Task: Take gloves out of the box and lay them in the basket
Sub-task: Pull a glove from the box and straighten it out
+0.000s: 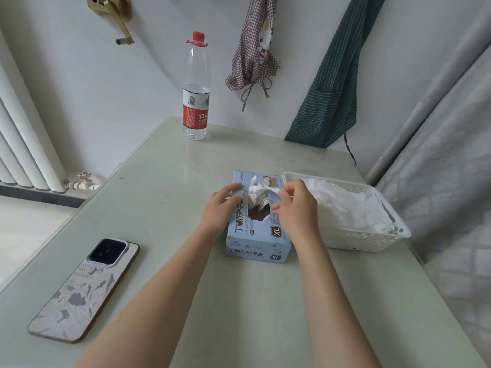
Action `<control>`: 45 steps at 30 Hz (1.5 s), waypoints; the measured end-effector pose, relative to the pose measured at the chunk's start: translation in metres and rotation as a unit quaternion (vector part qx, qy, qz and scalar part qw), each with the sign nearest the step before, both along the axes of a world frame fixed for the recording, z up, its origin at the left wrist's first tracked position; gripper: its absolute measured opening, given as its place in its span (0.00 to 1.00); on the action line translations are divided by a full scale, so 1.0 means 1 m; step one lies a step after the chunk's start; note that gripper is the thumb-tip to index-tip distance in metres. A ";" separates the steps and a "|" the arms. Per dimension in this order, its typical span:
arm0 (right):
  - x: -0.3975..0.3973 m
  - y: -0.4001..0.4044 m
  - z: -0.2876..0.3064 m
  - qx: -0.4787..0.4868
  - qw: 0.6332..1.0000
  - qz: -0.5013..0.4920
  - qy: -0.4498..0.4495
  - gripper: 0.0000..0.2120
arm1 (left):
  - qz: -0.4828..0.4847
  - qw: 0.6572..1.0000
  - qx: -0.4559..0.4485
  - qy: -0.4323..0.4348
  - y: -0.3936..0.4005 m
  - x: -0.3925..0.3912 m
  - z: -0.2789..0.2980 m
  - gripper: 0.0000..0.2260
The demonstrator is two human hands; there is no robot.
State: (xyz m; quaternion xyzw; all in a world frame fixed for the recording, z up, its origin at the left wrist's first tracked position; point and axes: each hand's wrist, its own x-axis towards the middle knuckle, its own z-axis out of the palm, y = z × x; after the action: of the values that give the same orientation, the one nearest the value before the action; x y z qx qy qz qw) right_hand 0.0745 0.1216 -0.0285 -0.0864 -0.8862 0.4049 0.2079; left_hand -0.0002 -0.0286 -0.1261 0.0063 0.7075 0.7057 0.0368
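White nitrile glove [259,193] is pinched by the right hand [296,208] at the oval opening of the blue box [256,235], part drawn out, the rest inside. Left hand [221,209] rests with relaxed fingers on the box's left top edge, steadying it. Basket [345,241] touches the box's right side near the table's [239,301] right edge, gloves [345,205] already heaped within. Recommended: keep the box pressed down, pull upward steadily so one glove frees without dragging others.
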 end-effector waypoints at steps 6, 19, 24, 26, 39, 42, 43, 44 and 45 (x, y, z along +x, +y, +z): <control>0.019 0.000 0.013 -0.008 0.996 0.032 0.079 0.05 | -0.002 1.000 0.008 -0.016 0.000 -0.001 0.003 0.20; 0.037 -0.003 0.017 -0.107 0.977 0.037 0.179 0.04 | 0.004 1.000 0.000 -0.025 0.001 0.005 0.012 0.19; 0.036 -0.001 0.009 -0.093 0.986 0.014 0.136 0.04 | 0.004 0.999 -0.043 -0.033 0.000 0.012 0.027 0.15; 0.035 0.000 0.006 -0.067 0.995 0.026 0.074 0.04 | 0.016 0.991 -0.131 -0.009 0.004 0.017 0.041 0.13; 0.046 0.015 0.011 -0.076 0.993 0.067 0.060 0.07 | 0.071 0.912 -0.352 0.198 0.044 0.029 0.089 0.07; 0.048 0.023 0.004 0.103 0.987 0.103 -0.069 0.19 | 0.078 0.931 -0.331 0.131 0.041 0.023 0.101 0.11; 0.048 0.023 0.001 0.160 0.976 0.119 -0.087 0.22 | 0.073 0.935 -0.326 0.117 0.040 0.022 0.104 0.12; 0.048 0.022 0.000 0.205 0.966 0.128 -0.090 0.24 | 0.067 0.938 -0.322 0.107 0.041 0.021 0.107 0.13; 0.048 0.019 -0.001 0.244 0.957 0.131 -0.089 0.26 | 0.064 0.941 -0.318 0.099 0.041 0.020 0.109 0.14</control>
State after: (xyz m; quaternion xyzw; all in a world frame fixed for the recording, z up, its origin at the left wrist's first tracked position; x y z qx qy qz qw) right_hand 0.1220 0.1407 -0.0296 0.0478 -0.9765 0.1911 0.0878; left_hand 0.0201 0.0123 -0.0174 0.0185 0.8939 0.4409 -0.0787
